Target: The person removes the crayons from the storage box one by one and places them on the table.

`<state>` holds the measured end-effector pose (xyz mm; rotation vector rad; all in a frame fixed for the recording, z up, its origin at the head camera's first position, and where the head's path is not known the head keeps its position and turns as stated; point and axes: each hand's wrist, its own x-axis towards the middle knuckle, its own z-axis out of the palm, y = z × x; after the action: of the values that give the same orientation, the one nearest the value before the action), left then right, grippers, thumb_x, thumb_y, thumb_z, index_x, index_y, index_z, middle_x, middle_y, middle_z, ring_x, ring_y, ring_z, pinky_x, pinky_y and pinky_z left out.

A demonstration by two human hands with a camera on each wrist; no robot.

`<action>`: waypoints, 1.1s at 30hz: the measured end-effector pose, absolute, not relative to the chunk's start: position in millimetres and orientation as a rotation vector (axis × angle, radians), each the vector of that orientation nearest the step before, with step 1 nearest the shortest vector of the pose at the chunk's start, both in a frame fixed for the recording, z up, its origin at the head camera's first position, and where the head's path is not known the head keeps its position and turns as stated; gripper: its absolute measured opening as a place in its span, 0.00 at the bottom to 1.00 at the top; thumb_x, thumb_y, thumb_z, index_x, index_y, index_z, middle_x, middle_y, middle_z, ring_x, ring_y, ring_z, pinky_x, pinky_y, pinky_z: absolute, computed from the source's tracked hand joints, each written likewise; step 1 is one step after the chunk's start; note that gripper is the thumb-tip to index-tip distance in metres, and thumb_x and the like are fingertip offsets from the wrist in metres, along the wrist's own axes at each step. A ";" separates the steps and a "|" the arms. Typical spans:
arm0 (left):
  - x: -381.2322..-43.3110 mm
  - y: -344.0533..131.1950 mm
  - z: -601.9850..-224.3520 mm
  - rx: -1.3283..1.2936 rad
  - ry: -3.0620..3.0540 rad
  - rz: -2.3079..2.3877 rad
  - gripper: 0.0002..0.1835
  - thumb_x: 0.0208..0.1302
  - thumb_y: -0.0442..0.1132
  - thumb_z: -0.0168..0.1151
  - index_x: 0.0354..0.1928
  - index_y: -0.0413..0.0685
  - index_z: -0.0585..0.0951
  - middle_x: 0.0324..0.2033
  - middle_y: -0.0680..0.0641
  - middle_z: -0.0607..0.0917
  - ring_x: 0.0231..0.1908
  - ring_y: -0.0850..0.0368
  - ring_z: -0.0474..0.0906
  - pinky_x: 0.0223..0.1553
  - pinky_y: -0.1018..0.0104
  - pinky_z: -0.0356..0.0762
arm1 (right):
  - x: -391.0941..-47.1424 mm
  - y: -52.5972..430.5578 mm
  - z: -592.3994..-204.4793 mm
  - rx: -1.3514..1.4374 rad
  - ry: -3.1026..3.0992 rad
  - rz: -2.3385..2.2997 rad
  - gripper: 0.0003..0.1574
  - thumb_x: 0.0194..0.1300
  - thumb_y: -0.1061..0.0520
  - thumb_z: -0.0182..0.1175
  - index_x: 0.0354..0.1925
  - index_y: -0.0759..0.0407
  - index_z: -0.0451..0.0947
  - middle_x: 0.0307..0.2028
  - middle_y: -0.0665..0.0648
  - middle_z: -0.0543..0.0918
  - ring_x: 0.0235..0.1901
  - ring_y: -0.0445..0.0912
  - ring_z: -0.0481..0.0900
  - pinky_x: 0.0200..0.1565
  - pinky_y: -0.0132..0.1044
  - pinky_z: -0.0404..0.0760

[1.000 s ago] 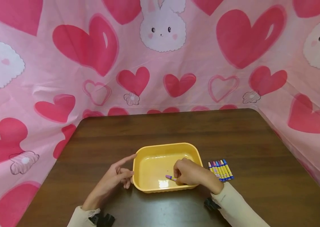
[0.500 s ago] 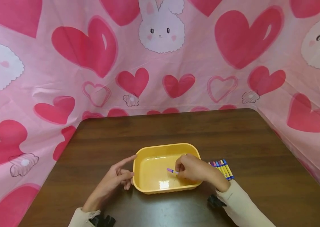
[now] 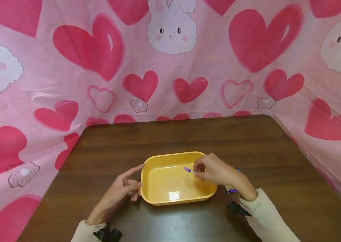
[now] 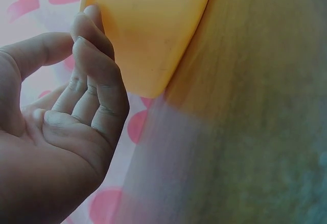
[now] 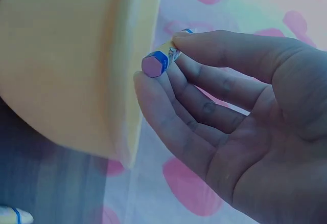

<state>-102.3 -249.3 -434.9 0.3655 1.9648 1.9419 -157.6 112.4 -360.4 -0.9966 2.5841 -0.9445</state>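
A yellow rectangular tray [image 3: 148, 198] stands on the table. At its left side my left hand [image 3: 121, 190] has the index fingertip and thumb tip touching the rim, while the other fingers bend beneath. In the left wrist view, those fingers meet the tray's wall [image 4: 153, 45]. Over the tray's right part, my right hand [image 3: 217, 171] pinches a purple crayon [image 3: 187, 169] between thumb and fingers. The right wrist view shows the crayon's flat purple end [image 5: 153, 65] and blue band close to the tray's rim [image 5: 138, 81]. My right fingers cover its middle.
Several crayons [image 3: 230, 190] lie on the dark wooden table [image 3: 170, 137] right of the tray, mostly hidden behind my right forearm. One crayon tip [image 5: 18, 216] shows in the right wrist view. A pink heart-patterned cloth [image 3: 158, 87] hangs behind the table and at both sides.
My right hand has moved right and farther away with the purple crayon, which now appears higher above the tray floor. The left hand and the tray have stayed in place.
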 end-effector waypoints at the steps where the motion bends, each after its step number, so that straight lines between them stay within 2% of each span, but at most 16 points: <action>1: -102.4 -248.7 -435.2 0.362 1.968 1.941 0.34 0.71 0.32 0.58 0.76 0.44 0.59 0.26 0.20 0.75 0.18 0.57 0.77 0.24 0.68 0.79 | -158.3 115.2 -358.9 -1.003 2.593 -0.951 0.02 0.59 0.65 0.69 0.32 0.61 0.84 0.26 0.45 0.81 0.27 0.39 0.76 0.32 0.30 0.80; 11: -104.1 -247.8 -438.6 0.370 1.981 1.930 0.34 0.71 0.31 0.58 0.76 0.44 0.59 0.25 0.23 0.77 0.18 0.57 0.77 0.23 0.68 0.77 | -157.7 137.1 -352.4 -0.920 2.700 -0.990 0.02 0.60 0.62 0.69 0.33 0.59 0.84 0.26 0.45 0.81 0.28 0.39 0.77 0.32 0.31 0.80; 18: -103.1 -247.7 -438.2 0.401 1.968 1.962 0.35 0.70 0.30 0.58 0.76 0.41 0.58 0.25 0.19 0.74 0.18 0.57 0.77 0.22 0.67 0.78 | -151.5 154.9 -353.1 -0.877 2.815 -1.018 0.02 0.60 0.64 0.69 0.34 0.59 0.85 0.27 0.45 0.83 0.29 0.38 0.78 0.32 0.31 0.81; 26: -103.3 -248.7 -437.4 0.388 1.995 1.940 0.34 0.71 0.31 0.58 0.76 0.43 0.59 0.25 0.22 0.75 0.18 0.57 0.77 0.22 0.68 0.77 | -142.9 169.8 -358.7 -0.850 2.886 -1.117 0.03 0.58 0.64 0.70 0.33 0.61 0.85 0.25 0.45 0.83 0.26 0.36 0.79 0.29 0.31 0.81; 33: -103.2 -249.2 -436.4 0.374 2.013 1.922 0.34 0.71 0.33 0.58 0.76 0.45 0.60 0.24 0.25 0.77 0.18 0.57 0.77 0.22 0.68 0.76 | -135.9 183.4 -362.4 -0.812 2.933 -1.136 0.05 0.57 0.65 0.71 0.32 0.57 0.85 0.27 0.44 0.84 0.27 0.36 0.80 0.32 0.32 0.82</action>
<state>-103.2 -249.2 -436.4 0.3739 2.0133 1.9216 -135.9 183.4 -362.4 -0.8122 2.9325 -1.1357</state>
